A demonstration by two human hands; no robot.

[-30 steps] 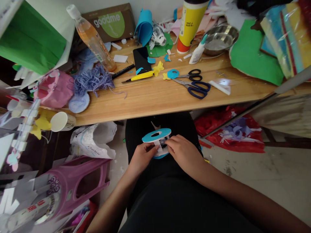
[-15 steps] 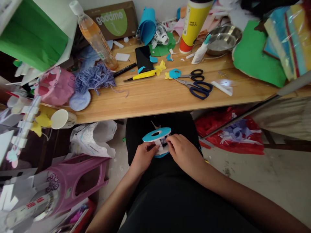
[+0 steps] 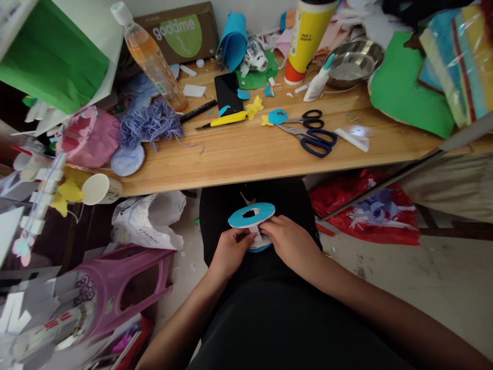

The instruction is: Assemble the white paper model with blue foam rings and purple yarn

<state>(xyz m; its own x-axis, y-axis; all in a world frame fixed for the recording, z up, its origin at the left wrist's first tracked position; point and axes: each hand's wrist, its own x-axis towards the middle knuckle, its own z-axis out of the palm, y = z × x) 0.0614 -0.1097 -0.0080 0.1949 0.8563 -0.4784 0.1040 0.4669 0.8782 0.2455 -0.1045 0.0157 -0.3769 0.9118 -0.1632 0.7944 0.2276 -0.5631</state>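
— Blue foam disc piece (image 3: 251,216), where?
— On the lap, six o'clock of the table (image 3: 246,154) edge.
— Hands?
— Left hand (image 3: 227,252) pinches it; right hand (image 3: 290,244) (knuckles up) grips its white middle.

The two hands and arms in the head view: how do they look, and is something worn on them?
Both forearms are bare up to the bottom edge of the picture; no sleeve shows. The left hand and the right hand wear no gloves. No ring, watch or bracelet can be seen on the fingers or wrists. Below the arms the person wears dark, black-looking clothing without visible print.
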